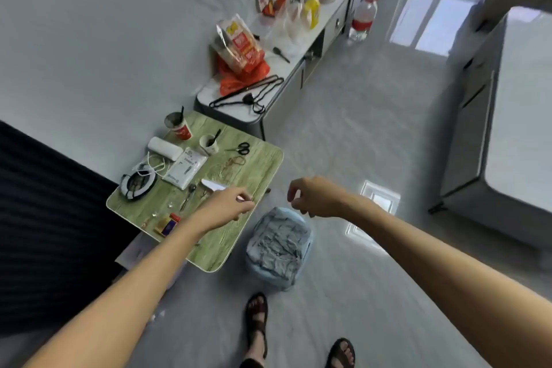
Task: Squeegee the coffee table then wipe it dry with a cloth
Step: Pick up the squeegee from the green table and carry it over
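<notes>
- The coffee table (257, 170), with a green wood-grain top, sits left of centre in the frame, against the pale wall.
- The left hand (224, 207) hovers over the table's near edge with its fingers curled; I cannot tell whether it pinches anything.
- The right hand (313, 197) hangs at centre frame above a lined bin (279, 243), fingers bent downward; its grip is unclear.
- A red cup (180, 128), scissors (242, 148) and a white packet (185, 169) lie on the table.
</notes>
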A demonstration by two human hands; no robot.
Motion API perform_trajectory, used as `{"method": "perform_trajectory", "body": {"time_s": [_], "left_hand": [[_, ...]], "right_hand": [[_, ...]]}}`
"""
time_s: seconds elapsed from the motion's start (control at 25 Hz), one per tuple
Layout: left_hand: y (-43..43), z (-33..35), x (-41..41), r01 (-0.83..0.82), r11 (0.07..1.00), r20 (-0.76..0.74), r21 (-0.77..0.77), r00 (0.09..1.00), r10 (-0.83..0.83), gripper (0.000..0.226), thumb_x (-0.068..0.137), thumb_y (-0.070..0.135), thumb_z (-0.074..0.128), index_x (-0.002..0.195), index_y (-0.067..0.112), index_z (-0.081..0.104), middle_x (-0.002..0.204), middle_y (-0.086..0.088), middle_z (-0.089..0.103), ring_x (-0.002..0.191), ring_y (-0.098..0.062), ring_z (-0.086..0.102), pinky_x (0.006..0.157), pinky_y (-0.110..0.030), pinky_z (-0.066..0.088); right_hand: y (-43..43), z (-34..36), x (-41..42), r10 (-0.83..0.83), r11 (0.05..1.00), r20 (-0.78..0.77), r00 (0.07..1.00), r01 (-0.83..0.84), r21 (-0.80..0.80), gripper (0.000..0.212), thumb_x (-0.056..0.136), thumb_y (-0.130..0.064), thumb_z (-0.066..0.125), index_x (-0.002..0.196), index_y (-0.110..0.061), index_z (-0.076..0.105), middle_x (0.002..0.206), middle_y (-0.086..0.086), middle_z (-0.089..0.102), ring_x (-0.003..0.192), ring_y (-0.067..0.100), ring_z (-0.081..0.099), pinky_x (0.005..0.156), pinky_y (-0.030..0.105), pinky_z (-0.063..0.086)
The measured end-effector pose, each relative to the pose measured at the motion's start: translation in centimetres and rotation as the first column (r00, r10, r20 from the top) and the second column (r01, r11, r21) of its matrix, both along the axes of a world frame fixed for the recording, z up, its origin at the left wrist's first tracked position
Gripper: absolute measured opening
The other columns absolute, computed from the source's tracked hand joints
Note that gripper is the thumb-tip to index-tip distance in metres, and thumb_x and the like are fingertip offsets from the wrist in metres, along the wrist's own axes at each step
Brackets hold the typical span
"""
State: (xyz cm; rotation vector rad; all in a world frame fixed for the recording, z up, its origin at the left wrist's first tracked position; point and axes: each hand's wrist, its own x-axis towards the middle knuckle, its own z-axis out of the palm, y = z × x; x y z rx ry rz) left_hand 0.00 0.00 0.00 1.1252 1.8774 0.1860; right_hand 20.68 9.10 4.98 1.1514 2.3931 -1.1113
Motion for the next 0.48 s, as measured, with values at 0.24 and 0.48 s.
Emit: {"method": "perform_trajectory", "body": {"time_s": [0.24, 0.48], "left_hand": [[3.2, -22.2, -12.7, -0.389, 0.919, 0.049, -0.065, 0.919, 0.392, 0.018, 0.089, 0.017, 0.058, 0.107, 0.014, 0.057, 0.090, -0.006, 0.061, 0.072, -0.022, 0.060, 0.064, -0.034, 0.045], [4.3, -36.5, -16.7, -0.368, 0.917, -0.247, -0.157, 0.913, 0.324, 0.050, 0.092, 0.026, 0.057, 0.135, 0.005, 0.041, 0.130, -0.020, 0.055, 0.112, -0.038, 0.056, 0.082, -0.038, 0.042]], "right_hand": [[4.5, -17.2, -12.7, -0.025, 0.997, 0.015, 1.000, 0.027, -0.078, 0.025, 0.090, -0.013, 0.050, 0.109, -0.011, 0.066, 0.100, 0.011, 0.069, 0.086, 0.025, 0.063, 0.071, 0.031, 0.048], [5.4, -29.2, -16.3, -0.034, 0.988, 0.051, 0.998, 0.041, -0.148, 0.028, 0.088, -0.008, 0.048, 0.107, -0.016, 0.066, 0.100, 0.008, 0.065, 0.095, 0.026, 0.060, 0.077, 0.030, 0.046]]}}
